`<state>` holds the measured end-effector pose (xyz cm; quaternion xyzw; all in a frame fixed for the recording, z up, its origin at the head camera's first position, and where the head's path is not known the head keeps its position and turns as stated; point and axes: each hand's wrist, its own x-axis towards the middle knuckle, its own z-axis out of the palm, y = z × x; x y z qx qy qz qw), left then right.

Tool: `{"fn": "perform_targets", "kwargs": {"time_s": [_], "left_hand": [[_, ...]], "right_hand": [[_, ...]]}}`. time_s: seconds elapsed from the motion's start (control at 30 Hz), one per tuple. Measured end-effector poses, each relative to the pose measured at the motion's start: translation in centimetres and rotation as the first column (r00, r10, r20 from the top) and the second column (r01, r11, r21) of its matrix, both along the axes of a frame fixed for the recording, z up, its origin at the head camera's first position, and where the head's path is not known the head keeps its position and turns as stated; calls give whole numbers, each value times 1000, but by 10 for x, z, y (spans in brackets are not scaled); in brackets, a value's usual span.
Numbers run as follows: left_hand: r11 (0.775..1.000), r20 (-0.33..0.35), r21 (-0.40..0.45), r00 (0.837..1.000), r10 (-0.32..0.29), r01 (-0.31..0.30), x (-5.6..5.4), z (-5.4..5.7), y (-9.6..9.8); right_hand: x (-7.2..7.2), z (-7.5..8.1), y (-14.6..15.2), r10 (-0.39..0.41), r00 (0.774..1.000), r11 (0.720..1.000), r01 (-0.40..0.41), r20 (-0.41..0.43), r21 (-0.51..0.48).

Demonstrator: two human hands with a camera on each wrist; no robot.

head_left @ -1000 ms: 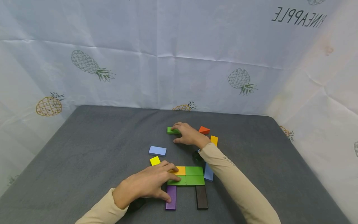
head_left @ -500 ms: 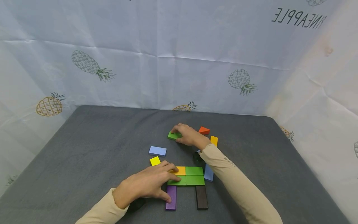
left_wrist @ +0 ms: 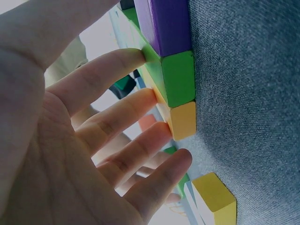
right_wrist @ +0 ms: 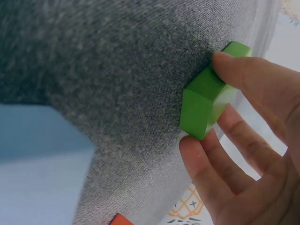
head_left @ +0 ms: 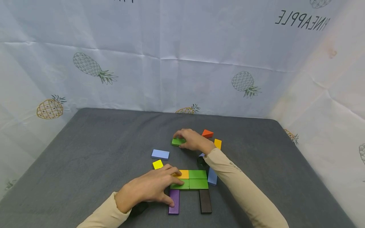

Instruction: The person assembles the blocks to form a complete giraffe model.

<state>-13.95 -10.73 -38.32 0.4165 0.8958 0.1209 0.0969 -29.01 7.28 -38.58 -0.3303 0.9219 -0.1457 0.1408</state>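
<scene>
Beyond the assembled blocks, my right hand [head_left: 195,139] pinches a green rectangular block [head_left: 177,142] between thumb and fingers. In the right wrist view that block [right_wrist: 199,105] lies on the grey cloth. My left hand [head_left: 151,186] rests its fingertips on an orange block [head_left: 185,174] and a green block [head_left: 178,184] of a flat layout. Its thumb lies at a purple block [head_left: 175,207], which extends toward me from the layout. Two more green blocks [head_left: 198,184] complete the rectangle's right half, and a dark brown block [head_left: 205,201] extends below them.
Left of the layout lie a light blue block [head_left: 160,154] and a yellow block [head_left: 157,164]. A blue block [head_left: 212,176], an orange-yellow block [head_left: 217,143] and a red triangular block [head_left: 207,133] lie to the right. Pineapple-print fabric [head_left: 171,85] hangs behind the table.
My right hand has closed its thumb and fingers on the far green block and drawn it a little toward me. My left hand stays on the layout.
</scene>
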Motion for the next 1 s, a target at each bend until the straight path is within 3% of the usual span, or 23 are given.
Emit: {"fn": "perform_targets", "kwargs": {"time_s": [0.23,0.57,1.0], "left_hand": [[1000,-13,7,1000,-3,3,0,-1,0],[1000,-11,7,1000,4,-4,1,-1,0],[1000,-20,18,1000,10,-10,1,-2,0]], "right_hand": [[2,3,6,10,1000,1000,-11,-23,-17],[-2,13,26,-32,997,996,27,-64,-84],[-4,26,57,-112,992,982,102,-57,-162]]}}
